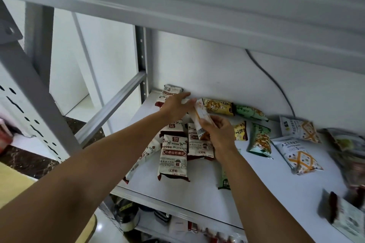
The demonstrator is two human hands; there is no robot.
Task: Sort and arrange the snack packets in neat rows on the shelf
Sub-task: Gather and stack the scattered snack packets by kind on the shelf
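Observation:
Several snack packets lie on a white shelf (201,193). My right hand (219,134) grips a white and orange packet (199,116) by its lower end and holds it tilted above a pile of red and white packets (174,156). My left hand (175,107) reaches over the pile with its fingers stretched out, touching the upper end of the same packet. Another red and white packet (170,91) leans at the back wall behind my left hand. Yellow (218,106) and green (250,112) packets lie along the back wall.
White packets with an orange cross (300,155) and a green packet (259,141) lie on the right. Blurred packets (347,148) pile at the far right edge. An upper shelf (197,6) hangs low overhead. A grey cable (274,83) runs down the back wall. Lower shelf holds more items (177,223).

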